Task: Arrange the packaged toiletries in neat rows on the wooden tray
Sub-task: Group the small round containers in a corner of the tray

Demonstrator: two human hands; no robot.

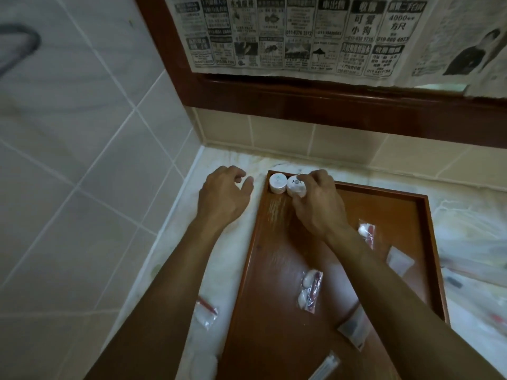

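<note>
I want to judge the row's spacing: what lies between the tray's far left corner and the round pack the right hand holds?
Another round white pack, touching the held pack, in the head view.

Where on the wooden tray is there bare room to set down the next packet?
Free: the tray's back strip right of the two round packs, under the far rim, and the left side between them and the cotton packet. Crowded: the right side and near end, with loose sachets. The right hand grips the second round pack.
</note>
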